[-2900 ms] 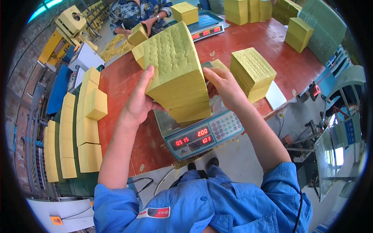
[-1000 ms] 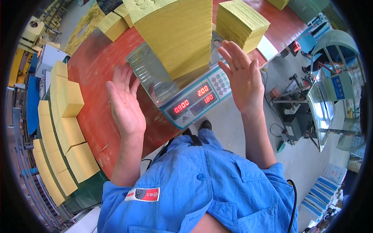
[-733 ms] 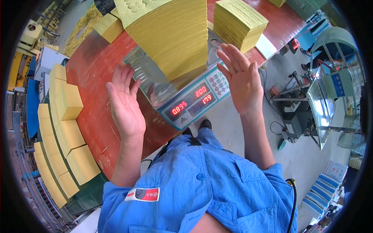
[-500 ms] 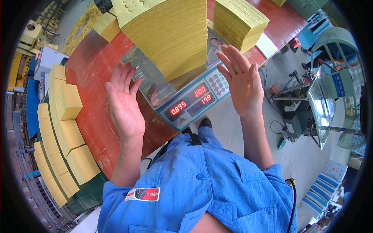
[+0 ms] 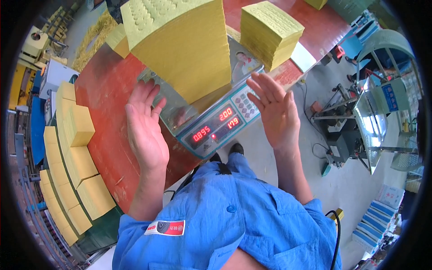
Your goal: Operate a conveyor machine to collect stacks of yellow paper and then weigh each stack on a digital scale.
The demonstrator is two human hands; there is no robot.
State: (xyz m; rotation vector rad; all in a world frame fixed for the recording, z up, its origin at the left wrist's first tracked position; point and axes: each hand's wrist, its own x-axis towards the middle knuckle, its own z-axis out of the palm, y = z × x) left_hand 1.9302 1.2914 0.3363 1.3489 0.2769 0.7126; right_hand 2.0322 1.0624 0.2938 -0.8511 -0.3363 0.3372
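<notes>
While a red desk (image 5: pixel 108 94) stretches across the upper half of the view, a worker in a blue shirt (image 5: pixel 211 234) stands at its near edge, elbows bent and forearms raised. To the left of the desk, rows of yellow blocks (image 5: pixel 76 157) run side by side over a dark green surface (image 5: pixel 101 229). On the desk straight ahead sits a scale (image 5: pixel 220 123), its long front panel angled toward the worker, and on its shiny metal plate rests a tall stack (image 5: pixel 184 58) of yellow sheets, tightly layered along the sides and pressed with wavy rows of marks on top. A shorter stack (image 5: pixel 272 33) with a similar pattern stands to the right, apart from the tall one and near a white slab (image 5: pixel 303 58) at the desk's edge. The left hand (image 5: pixel 146 128) is raised beside the scale's left side, the right hand (image 5: pixel 279 119) beside its keypad end; both hands are empty, palms in view and fingers spread, well apart from each other, with the tall stack beyond and between them. Below the scale, dark shoes (image 5: pixel 236 148) show on the pale floor. Smallest of all, red digits (image 5: pixel 202 133) glow on the front panel.
</notes>
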